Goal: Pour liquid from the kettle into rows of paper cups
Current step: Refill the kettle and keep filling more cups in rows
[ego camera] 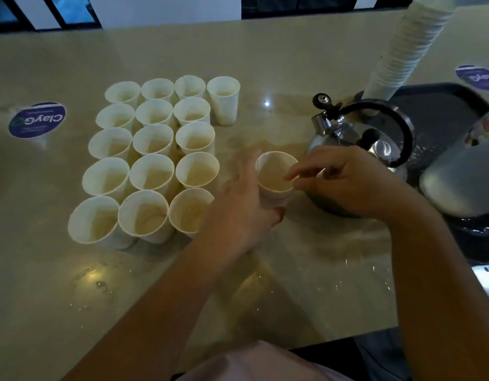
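Surface: pale, glossy, stone-like slab with faint veining; scattered droplets glint near the front edge.

Paper cups: white, thin-walled, tapered cylinders with rolled rims, packed rim to rim in a block three wide and five deep. One further cup stands just beside the block's far right corner. Interiors show pale liquid low down; levels hard to judge.

Held cup: same type, apart from the block, just left of the kettle, pale liquid inside. Left hand wraps its lower wall, fingers curled round the near side, thumb raised by the rim. Right hand sits over the rim's right edge, fingertips bent toward the lip; whether they pinch the rim or only touch it cannot be told.

Kettle: polished metal, domed, mirror-bright, black arched handle, short spout with a whistle cap, black lid knob. Stands upright on the surface, right of the held cup, behind the right hand.

Behind the kettle: dark tray with raised rim, wet-looking. A tall nested cup stack leans from it. Round purple stickers on the surface.
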{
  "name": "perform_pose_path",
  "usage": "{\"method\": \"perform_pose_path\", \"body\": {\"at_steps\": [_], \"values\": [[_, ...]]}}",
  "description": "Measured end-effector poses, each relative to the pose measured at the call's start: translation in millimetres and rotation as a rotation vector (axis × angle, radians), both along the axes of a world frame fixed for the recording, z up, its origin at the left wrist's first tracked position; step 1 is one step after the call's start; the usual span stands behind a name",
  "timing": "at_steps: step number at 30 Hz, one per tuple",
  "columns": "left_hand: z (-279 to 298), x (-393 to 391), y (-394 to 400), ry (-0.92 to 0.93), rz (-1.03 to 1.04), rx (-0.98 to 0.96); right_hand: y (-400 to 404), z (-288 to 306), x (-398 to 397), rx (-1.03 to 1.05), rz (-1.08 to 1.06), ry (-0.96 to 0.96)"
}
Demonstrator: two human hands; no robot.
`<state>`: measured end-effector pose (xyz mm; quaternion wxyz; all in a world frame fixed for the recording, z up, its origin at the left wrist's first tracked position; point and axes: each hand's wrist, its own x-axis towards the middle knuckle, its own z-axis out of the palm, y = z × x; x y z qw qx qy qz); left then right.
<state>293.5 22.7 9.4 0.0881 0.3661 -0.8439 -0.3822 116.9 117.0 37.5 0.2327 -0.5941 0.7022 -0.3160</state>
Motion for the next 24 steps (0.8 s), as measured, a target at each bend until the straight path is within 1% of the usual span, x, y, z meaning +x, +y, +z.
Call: {"method": "perform_pose_path", "body": {"at_steps": [3, 7, 10, 13, 18, 22, 24], "values": [[-6, -2, 10, 0.131, 0.069, 0.018, 2, -1, 2, 0.014, 0.002, -0.011], [-10, -12, 20, 0.224, 0.135, 0.020, 3, -3, -3, 0.083, -0.026, 0.063], [-15, -19, 21, 0.271, 0.173, 0.100, 4, -7, -2, 0.057, -0.060, 0.096], [-21, -22, 24, 0.349, 0.217, 0.217, 3, -9, 1, 0.033, -0.090, 0.035], [-21, -14, 35, 0.530, 0.334, 0.316, 6, 2, 6, 0.007, -0.036, -0.052], [-11, -7, 38, 0.628, 0.355, 0.345, 9, 19, 8, 0.004, 0.004, -0.057], [-8, -6, 38, 0.642, 0.335, 0.372, 10, 25, 9, 0.021, 0.014, -0.030]]}}
